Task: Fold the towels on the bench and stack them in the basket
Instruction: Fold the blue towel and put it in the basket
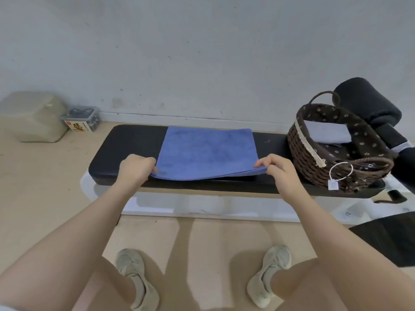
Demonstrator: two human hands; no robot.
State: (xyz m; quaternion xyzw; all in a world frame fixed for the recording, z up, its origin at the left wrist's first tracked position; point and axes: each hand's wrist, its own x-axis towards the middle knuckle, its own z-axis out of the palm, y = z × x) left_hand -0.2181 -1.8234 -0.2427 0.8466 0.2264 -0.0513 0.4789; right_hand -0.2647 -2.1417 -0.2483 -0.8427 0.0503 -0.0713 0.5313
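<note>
A blue towel (207, 152) lies across the middle of the black padded bench (130, 142), its near edge lifted off the pad. My left hand (135, 168) grips the near left corner. My right hand (277, 167) pinches the near right corner. At the bench's right end stands a dark wicker basket (314, 162) with a flowered lining and a handle. Inside it lies a folded pale towel (327, 132).
A beige bin (33, 115) and a clear plastic box (82, 118) sit on the floor by the wall at left. Black padded gym rollers (368, 102) stand behind the basket. A black object (390, 234) is at the right, near my knee. My feet are below the bench.
</note>
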